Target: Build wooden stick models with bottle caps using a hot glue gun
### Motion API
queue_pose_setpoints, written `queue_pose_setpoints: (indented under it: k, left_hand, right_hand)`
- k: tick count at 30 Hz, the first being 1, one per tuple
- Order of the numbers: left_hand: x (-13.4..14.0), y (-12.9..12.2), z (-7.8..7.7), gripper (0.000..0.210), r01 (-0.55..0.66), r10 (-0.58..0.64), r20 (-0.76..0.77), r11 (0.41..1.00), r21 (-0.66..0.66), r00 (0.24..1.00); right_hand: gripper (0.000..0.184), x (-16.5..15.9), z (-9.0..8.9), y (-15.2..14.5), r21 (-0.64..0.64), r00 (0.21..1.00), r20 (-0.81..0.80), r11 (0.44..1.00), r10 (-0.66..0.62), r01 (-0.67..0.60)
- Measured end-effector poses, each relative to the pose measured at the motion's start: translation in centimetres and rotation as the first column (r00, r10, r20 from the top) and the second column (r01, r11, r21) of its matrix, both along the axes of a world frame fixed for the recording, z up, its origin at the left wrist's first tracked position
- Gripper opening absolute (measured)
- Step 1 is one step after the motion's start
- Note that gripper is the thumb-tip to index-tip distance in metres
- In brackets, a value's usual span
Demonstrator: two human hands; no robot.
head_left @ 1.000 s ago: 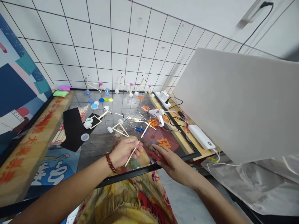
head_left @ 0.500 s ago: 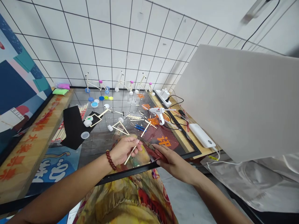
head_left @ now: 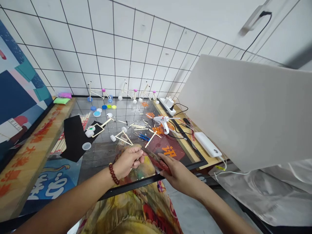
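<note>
The person's left hand (head_left: 131,159) has its grip closed on a thin pale wooden stick (head_left: 131,169), mostly hidden by the fingers. The right hand's (head_left: 174,169) grip wraps red-handled metal pliers (head_left: 154,156), their dark tips just beside the left hand. Beyond, on the dark glossy table (head_left: 92,162), lie a white-wheeled stick frame (head_left: 124,141), blue-handled snips (head_left: 144,137) and a white glue gun (head_left: 164,122).
</note>
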State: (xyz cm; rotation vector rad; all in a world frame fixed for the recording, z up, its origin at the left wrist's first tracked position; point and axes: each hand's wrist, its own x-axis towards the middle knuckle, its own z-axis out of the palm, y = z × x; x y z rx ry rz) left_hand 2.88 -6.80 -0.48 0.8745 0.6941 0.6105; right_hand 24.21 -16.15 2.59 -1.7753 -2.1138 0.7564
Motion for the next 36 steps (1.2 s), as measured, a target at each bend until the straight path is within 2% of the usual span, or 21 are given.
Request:
queue_pose_setpoints:
  k: [2, 4, 7, 11, 15, 17, 21, 24, 27, 29, 31, 33, 35, 36]
  left_hand:
    - [0.0, -0.1, 0.0, 0.050, -0.023, 0.023, 0.005, 0.999, 0.040, 1.000]
    - [0.0, -0.1, 0.1, 0.051, -0.045, 0.045, 0.008, 0.998, 0.053, 0.999]
    - [0.1, 0.0, 0.1, 0.052, -0.060, 0.060, 0.007, 0.997, 0.055, 0.998]
    - [0.1, 0.1, -0.4, 0.048, -0.103, 0.102, 0.012, 0.995, 0.020, 0.995]
    - [0.1, 0.0, -0.5, 0.039, -0.191, 0.191, 0.010, 0.982, -0.009, 0.982]
    - [0.2, 0.0, -0.1, 0.032, -0.227, 0.227, 0.014, 0.974, -0.027, 0.974]
    - [0.2, -0.3, 1.2, 0.024, -0.249, 0.255, 0.020, 0.954, -0.165, 0.967]
    - [0.1, -0.7, 2.1, 0.031, -0.231, 0.241, 0.075, 0.964, -0.129, 0.968]
    - [-0.3, -0.9, 2.3, 0.046, -0.149, 0.150, 0.078, 0.989, -0.022, 0.986]
    - [-0.7, -0.6, 1.9, 0.049, -0.100, 0.099, 0.033, 0.995, 0.013, 0.995]
    - [-1.3, 0.2, 1.4, 0.046, -0.085, 0.087, -0.018, 0.991, 0.099, 0.996]
    - [-1.8, 1.1, 0.9, 0.041, -0.100, 0.127, -0.083, 0.957, 0.273, 0.988]
    - [-2.2, 2.0, 0.5, 0.036, -0.161, 0.234, -0.127, 0.892, 0.423, 0.964]
    - [-2.3, 2.4, 0.5, 0.033, -0.206, 0.285, -0.122, 0.875, 0.438, 0.951]
  right_hand:
    - [0.051, -0.1, 0.2, 0.2, -0.024, 1.000, 0.025, 1.000, -0.010, 0.010]
    - [0.038, -0.3, 0.6, 0.6, -0.031, 1.000, 0.031, 1.000, 0.001, 0.000]
    - [0.025, -0.5, 0.9, 1.5, 0.011, 0.999, 0.047, 1.000, 0.007, -0.008]
    - [0.024, -0.5, 0.4, 2.8, 0.019, 0.990, 0.138, 1.000, 0.005, -0.008]
    - [0.021, -0.6, -0.3, 4.1, 0.047, 0.947, 0.320, 0.999, -0.021, 0.006]
    - [0.022, -0.7, -0.4, 4.6, 0.091, 0.910, 0.414, 0.996, -0.028, -0.011]
    - [0.028, -0.7, -0.1, 5.4, 0.225, 0.818, 0.572, 0.970, -0.057, -0.090]
    - [0.037, -0.2, 0.6, 5.7, 0.295, 0.819, 0.566, 0.950, -0.088, -0.102]
    - [0.048, 0.4, 1.3, 5.7, 0.354, 0.845, 0.508, 0.935, -0.166, -0.029]
    - [0.050, 0.7, 1.4, 5.5, 0.375, 0.882, 0.429, 0.927, -0.197, 0.024]
    - [0.047, 0.8, 1.4, 5.3, 0.324, 0.962, 0.236, 0.944, -0.140, 0.058]
    - [0.039, 0.9, 1.4, 5.0, 0.155, 0.995, -0.099, 0.987, -0.012, 0.027]
    - [0.038, 1.0, 1.6, 4.5, -0.060, 0.887, -0.460, 0.995, 0.046, -0.082]
    - [0.040, 1.2, 1.7, 4.1, -0.145, 0.811, -0.584, 0.980, 0.024, -0.134]
